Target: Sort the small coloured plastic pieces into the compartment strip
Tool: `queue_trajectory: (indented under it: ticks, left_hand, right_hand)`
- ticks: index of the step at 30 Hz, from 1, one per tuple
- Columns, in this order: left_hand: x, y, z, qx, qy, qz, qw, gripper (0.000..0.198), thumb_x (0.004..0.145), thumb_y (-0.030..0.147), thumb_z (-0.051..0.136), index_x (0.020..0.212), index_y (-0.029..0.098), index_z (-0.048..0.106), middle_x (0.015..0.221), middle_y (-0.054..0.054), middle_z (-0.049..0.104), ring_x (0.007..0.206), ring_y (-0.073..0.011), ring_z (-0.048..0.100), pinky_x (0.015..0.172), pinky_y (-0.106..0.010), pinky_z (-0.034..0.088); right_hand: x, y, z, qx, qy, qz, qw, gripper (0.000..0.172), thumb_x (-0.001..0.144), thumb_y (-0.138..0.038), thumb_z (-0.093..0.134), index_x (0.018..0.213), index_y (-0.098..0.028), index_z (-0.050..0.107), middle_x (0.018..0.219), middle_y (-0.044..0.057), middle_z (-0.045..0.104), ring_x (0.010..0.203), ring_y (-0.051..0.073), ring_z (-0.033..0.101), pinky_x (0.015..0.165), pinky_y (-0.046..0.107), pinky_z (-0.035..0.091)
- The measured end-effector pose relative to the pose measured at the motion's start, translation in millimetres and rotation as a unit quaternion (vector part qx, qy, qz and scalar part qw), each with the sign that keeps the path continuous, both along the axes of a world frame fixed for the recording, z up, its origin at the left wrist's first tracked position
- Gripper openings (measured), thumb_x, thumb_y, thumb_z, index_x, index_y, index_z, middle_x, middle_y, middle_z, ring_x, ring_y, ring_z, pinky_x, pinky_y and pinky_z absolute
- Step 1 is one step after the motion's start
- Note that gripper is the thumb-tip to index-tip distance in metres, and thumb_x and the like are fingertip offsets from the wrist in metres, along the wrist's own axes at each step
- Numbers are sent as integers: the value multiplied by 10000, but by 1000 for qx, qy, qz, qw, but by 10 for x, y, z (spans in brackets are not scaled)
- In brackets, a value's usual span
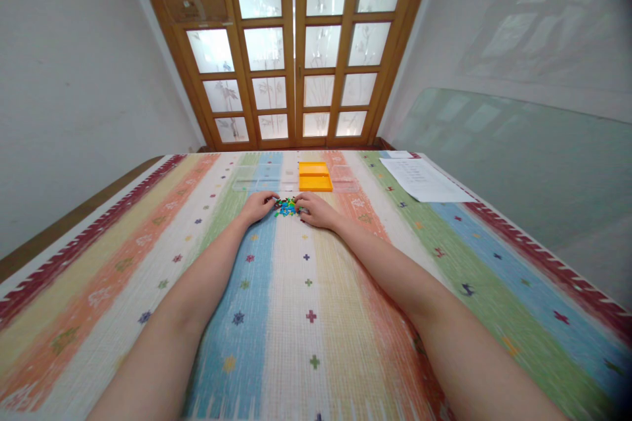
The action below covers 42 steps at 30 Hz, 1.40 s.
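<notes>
A small heap of tiny coloured pieces [287, 207], blue, green and yellow, lies on the striped cloth far out in front of me. My left hand [257, 205] rests at the heap's left side with its fingers curled toward the pieces. My right hand [316, 210] lies at the right side, fingers bent and touching the heap. Both arms are stretched out across the table. Whether either hand pinches a piece is too small to see.
Just beyond the heap stands an orange tray [315, 176] with clear plastic trays [261, 179] beside it. A white sheet of paper [423, 179] lies at the far right. A wooden glazed door [295, 46] stands behind the striped cloth-covered table [296, 316].
</notes>
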State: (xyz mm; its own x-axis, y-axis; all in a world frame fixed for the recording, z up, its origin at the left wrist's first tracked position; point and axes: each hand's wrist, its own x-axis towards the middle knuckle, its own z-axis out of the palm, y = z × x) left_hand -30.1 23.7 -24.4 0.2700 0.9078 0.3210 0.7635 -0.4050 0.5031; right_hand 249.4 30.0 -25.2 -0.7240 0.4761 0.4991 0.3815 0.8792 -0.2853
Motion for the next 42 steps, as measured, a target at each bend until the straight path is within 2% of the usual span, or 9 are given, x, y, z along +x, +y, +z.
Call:
queue_trajectory:
  ticks: [10,16,22,24,27,31,35,38,42]
  left_hand:
    - [8,-14,31,-7,-12,-10,1000,315,939,299,546,1092,209,807,912,-42,778,788,-202,651,789,-307,487]
    - [4,-7,21,-8,-10,-18,1000,318,944,299,536,1086,219,809,951,-42,785,838,-211,667,808,-311,489]
    - [19,-25,53,-18,-7,-10,1000,329,939,294,528,1091,210,807,963,-44,795,849,-213,678,828,-312,502]
    - [20,-27,58,-22,-8,-9,1000,330,938,294,527,1097,212,804,949,-42,793,831,-214,676,827,-318,506]
    - [14,-19,48,-17,-10,-11,1000,324,938,291,529,1088,222,806,971,-44,794,859,-224,683,850,-331,508]
    - [7,-13,34,-22,-12,-8,1000,317,941,294,536,1090,232,810,1016,-48,797,920,-238,695,885,-340,513]
    - [9,-20,37,-23,-21,-9,999,308,939,293,545,1080,234,813,1018,-48,798,915,-241,697,889,-341,515]
    - [14,-26,42,-25,-23,-11,999,311,939,294,540,1079,234,812,1019,-47,798,915,-240,696,884,-340,512]
    - [15,-25,41,-29,-29,-17,999,304,920,295,533,1032,226,808,990,-46,796,894,-231,692,862,-332,511]
  right_hand:
    - [-4,-5,14,-14,-1,-13,1000,176,855,-99,659,963,-214,736,1226,95,686,1144,257,609,1027,421,490]
    - [-2,22,-6,-20,32,-22,999,132,896,-124,640,949,-207,726,1131,85,710,1086,241,616,985,391,492]
    - [65,93,17,-5,68,-67,995,113,943,-163,609,990,-213,700,1089,89,713,1065,254,608,972,397,480]
    - [154,165,48,7,85,-100,991,120,942,-163,592,981,-216,692,1073,93,709,1055,263,604,961,405,481]
    - [380,325,95,31,129,-187,973,147,923,-147,565,964,-219,686,1068,105,702,1062,283,596,976,432,470]
    - [752,543,88,48,180,-324,927,144,904,-161,550,930,-215,681,1099,126,700,1099,310,574,1016,469,433]
    - [1001,666,-16,23,193,-440,877,149,898,-201,540,917,-191,687,1054,152,695,1060,317,565,1006,475,417]
    - [1057,714,-102,6,203,-471,858,149,904,-240,546,907,-192,686,1039,149,691,1041,310,563,999,468,414]
    - [1049,758,-156,-5,211,-477,853,153,907,-265,556,956,-195,682,1062,149,686,1048,310,557,999,466,414]
